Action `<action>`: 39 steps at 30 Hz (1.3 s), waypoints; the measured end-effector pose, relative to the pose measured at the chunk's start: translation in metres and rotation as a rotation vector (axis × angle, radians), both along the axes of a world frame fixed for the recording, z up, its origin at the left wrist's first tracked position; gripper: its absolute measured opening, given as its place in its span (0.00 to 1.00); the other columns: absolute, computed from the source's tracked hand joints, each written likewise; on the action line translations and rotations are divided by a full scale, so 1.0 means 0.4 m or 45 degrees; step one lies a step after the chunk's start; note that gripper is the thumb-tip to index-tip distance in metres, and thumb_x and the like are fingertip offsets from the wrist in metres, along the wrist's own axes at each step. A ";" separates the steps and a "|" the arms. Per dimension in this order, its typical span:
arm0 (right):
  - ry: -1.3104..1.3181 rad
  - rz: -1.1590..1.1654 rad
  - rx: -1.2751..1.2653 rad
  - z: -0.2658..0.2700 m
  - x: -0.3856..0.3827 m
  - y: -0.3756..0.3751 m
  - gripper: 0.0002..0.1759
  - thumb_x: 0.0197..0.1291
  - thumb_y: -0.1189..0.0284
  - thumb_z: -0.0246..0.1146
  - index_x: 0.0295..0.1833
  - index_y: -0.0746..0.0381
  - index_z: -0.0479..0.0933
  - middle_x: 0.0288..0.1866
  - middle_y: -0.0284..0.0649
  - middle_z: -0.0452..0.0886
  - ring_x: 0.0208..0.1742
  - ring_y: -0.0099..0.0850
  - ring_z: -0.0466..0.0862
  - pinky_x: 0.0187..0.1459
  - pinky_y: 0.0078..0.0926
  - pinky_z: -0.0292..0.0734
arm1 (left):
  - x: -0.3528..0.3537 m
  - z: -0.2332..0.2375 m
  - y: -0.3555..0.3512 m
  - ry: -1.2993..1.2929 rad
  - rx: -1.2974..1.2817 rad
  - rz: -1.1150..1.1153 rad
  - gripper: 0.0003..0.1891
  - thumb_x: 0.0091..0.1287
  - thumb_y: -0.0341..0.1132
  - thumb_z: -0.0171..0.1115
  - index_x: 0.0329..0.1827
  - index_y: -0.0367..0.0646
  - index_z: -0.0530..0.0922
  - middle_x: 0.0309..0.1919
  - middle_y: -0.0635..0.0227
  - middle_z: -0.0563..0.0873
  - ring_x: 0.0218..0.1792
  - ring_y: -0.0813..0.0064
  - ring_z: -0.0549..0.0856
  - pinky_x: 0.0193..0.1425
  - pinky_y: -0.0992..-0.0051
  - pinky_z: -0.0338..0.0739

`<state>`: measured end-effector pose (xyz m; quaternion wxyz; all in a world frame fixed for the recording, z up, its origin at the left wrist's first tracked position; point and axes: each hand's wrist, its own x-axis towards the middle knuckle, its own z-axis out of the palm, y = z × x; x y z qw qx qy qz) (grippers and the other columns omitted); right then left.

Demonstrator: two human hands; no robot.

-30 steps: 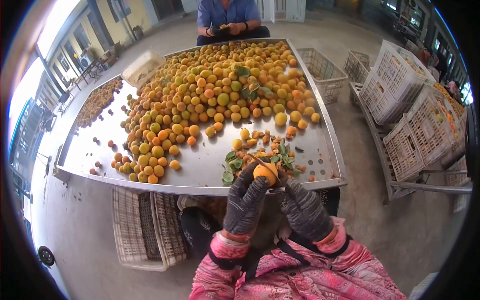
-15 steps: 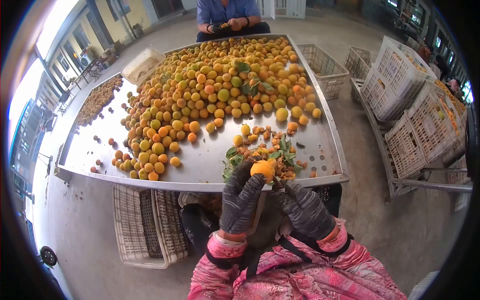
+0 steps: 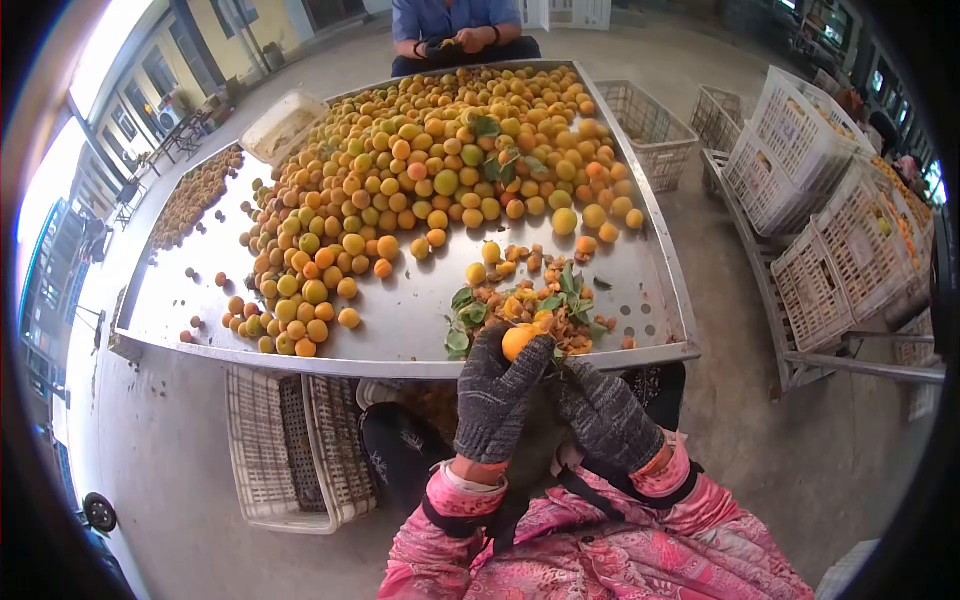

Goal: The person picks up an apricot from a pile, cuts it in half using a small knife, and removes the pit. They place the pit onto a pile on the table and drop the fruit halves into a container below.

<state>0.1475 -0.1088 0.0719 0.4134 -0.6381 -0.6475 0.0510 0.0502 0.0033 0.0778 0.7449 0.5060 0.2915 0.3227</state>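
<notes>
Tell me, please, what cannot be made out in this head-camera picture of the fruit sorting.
Head view:
- Round orange fruit: lower half covered by the fingers of the dark knit-gloved left hand.
- Dark knit-gloved right hand: whatever it grips is hidden under its curled fingers.
- Person in a blue shirt beyond the steel table: cut off by the top edge; thing held too small.

The heap of fruit (image 3: 440,170) fills the table (image 3: 400,330) in the upper middle of the frame, leaves (image 3: 530,300) lie below it by the near edge, a single fruit (image 3: 520,340) sits in the left hand (image 3: 495,385) just beneath, and crates (image 3: 800,160) stand at right.
</notes>
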 end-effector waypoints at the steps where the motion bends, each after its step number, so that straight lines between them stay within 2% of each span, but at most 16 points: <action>1: 0.002 0.001 -0.002 0.003 -0.002 0.000 0.21 0.62 0.75 0.52 0.60 0.71 0.65 0.51 0.52 0.75 0.51 0.43 0.77 0.52 0.33 0.72 | 0.000 -0.004 0.001 0.021 0.017 -0.006 0.17 0.63 0.30 0.60 0.53 0.34 0.69 0.42 0.67 0.78 0.43 0.82 0.76 0.46 0.83 0.73; 4: 0.140 -0.039 -0.131 0.012 0.005 -0.003 0.20 0.60 0.76 0.53 0.57 0.71 0.68 0.52 0.54 0.74 0.52 0.45 0.76 0.54 0.36 0.71 | 0.001 0.000 -0.001 -0.039 0.049 -0.035 0.19 0.63 0.30 0.60 0.55 0.34 0.68 0.42 0.67 0.79 0.44 0.81 0.76 0.47 0.82 0.72; 6: -0.367 -0.021 -0.011 0.009 0.033 -0.012 0.19 0.56 0.78 0.54 0.55 0.71 0.71 0.53 0.55 0.73 0.54 0.49 0.74 0.56 0.39 0.70 | -0.002 0.014 0.003 -0.114 0.066 -0.062 0.19 0.63 0.30 0.59 0.55 0.34 0.68 0.41 0.66 0.79 0.44 0.80 0.76 0.48 0.82 0.72; 10: -0.444 0.060 -0.017 0.001 0.050 -0.014 0.19 0.52 0.79 0.55 0.52 0.71 0.73 0.55 0.56 0.72 0.55 0.52 0.73 0.56 0.42 0.70 | -0.022 0.023 0.032 -0.134 -0.112 -0.234 0.17 0.64 0.29 0.57 0.56 0.34 0.70 0.45 0.65 0.78 0.46 0.79 0.76 0.52 0.80 0.71; 12: -0.063 -0.040 -0.074 -0.002 0.021 0.001 0.20 0.54 0.79 0.55 0.55 0.71 0.70 0.55 0.56 0.73 0.55 0.50 0.74 0.55 0.39 0.71 | -0.025 0.016 0.026 -0.114 -0.098 -0.251 0.17 0.64 0.29 0.57 0.55 0.34 0.70 0.47 0.65 0.77 0.47 0.78 0.76 0.53 0.79 0.71; 15: 0.134 -0.152 0.077 -0.045 -0.023 0.040 0.23 0.56 0.78 0.56 0.58 0.71 0.67 0.54 0.55 0.74 0.54 0.47 0.76 0.54 0.36 0.72 | -0.002 -0.009 -0.006 -0.042 -0.092 0.003 0.18 0.65 0.29 0.56 0.56 0.34 0.69 0.49 0.65 0.77 0.49 0.76 0.76 0.55 0.77 0.71; 20: 0.287 -0.192 -0.031 -0.074 -0.038 0.032 0.21 0.58 0.79 0.55 0.58 0.70 0.67 0.55 0.55 0.73 0.54 0.49 0.75 0.54 0.36 0.72 | -0.006 -0.081 -0.005 0.177 0.453 0.129 0.15 0.65 0.32 0.57 0.52 0.35 0.72 0.42 0.65 0.81 0.44 0.78 0.78 0.47 0.79 0.72; 22: 0.376 -0.176 0.015 -0.077 -0.027 0.035 0.23 0.57 0.77 0.56 0.60 0.71 0.65 0.53 0.55 0.74 0.54 0.46 0.76 0.54 0.35 0.72 | 0.006 -0.015 -0.005 0.096 0.182 0.081 0.14 0.65 0.32 0.57 0.51 0.35 0.73 0.40 0.66 0.81 0.42 0.79 0.79 0.45 0.80 0.73; 23: 0.114 -0.134 0.059 -0.073 -0.020 0.028 0.24 0.56 0.77 0.57 0.60 0.70 0.65 0.54 0.55 0.73 0.54 0.46 0.76 0.54 0.36 0.72 | 0.009 0.008 -0.005 0.017 -0.089 0.034 0.13 0.65 0.33 0.57 0.49 0.35 0.74 0.38 0.67 0.82 0.40 0.80 0.79 0.43 0.81 0.73; 25: -0.148 -0.092 0.100 -0.064 -0.014 0.020 0.25 0.54 0.77 0.58 0.60 0.70 0.65 0.56 0.55 0.72 0.54 0.46 0.76 0.55 0.36 0.72 | 0.008 0.000 -0.001 0.039 -0.024 0.028 0.13 0.65 0.33 0.57 0.48 0.35 0.74 0.36 0.68 0.82 0.38 0.80 0.79 0.42 0.81 0.73; 27: 0.726 0.095 -0.169 -0.056 -0.008 0.017 0.27 0.49 0.79 0.60 0.59 0.68 0.67 0.58 0.55 0.70 0.55 0.47 0.75 0.56 0.37 0.71 | 0.003 -0.013 0.001 0.061 0.041 0.022 0.12 0.65 0.33 0.57 0.47 0.34 0.75 0.34 0.68 0.82 0.36 0.81 0.79 0.41 0.82 0.73; 30: 0.141 0.255 -0.099 -0.064 0.033 0.003 0.29 0.44 0.80 0.60 0.58 0.67 0.69 0.59 0.55 0.70 0.55 0.48 0.75 0.56 0.39 0.71 | -0.010 -0.029 0.001 0.034 0.065 0.015 0.12 0.65 0.33 0.56 0.46 0.35 0.75 0.34 0.69 0.81 0.35 0.82 0.79 0.39 0.83 0.73; 31: 0.142 0.256 -0.100 -0.055 0.038 0.001 0.29 0.44 0.80 0.60 0.58 0.67 0.69 0.59 0.55 0.70 0.55 0.48 0.75 0.56 0.39 0.71 | -0.015 -0.031 0.003 -0.008 0.067 -0.036 0.11 0.65 0.33 0.56 0.46 0.35 0.75 0.34 0.69 0.81 0.35 0.82 0.79 0.39 0.83 0.73; 34: 0.262 0.352 -0.143 -0.039 0.032 -0.001 0.31 0.42 0.80 0.61 0.58 0.66 0.69 0.55 0.53 0.72 0.52 0.46 0.76 0.53 0.37 0.73 | -0.008 -0.041 -0.002 -0.039 0.107 -0.015 0.11 0.65 0.33 0.56 0.45 0.35 0.75 0.34 0.68 0.82 0.34 0.82 0.79 0.38 0.82 0.73; 37: 0.454 0.028 -0.163 -0.054 -0.008 0.016 0.28 0.47 0.80 0.62 0.58 0.66 0.69 0.52 0.50 0.74 0.48 0.37 0.79 0.48 0.32 0.76 | 0.010 -0.090 0.007 -0.022 0.119 0.125 0.11 0.66 0.33 0.55 0.44 0.35 0.76 0.33 0.66 0.82 0.33 0.80 0.79 0.38 0.81 0.73; 39: 1.093 -0.268 -0.308 0.005 -0.022 0.005 0.25 0.52 0.77 0.63 0.57 0.65 0.69 0.50 0.45 0.75 0.47 0.27 0.78 0.47 0.27 0.75 | 0.001 -0.099 0.016 -0.018 0.089 0.197 0.10 0.66 0.33 0.54 0.44 0.35 0.76 0.33 0.65 0.82 0.33 0.79 0.80 0.38 0.80 0.73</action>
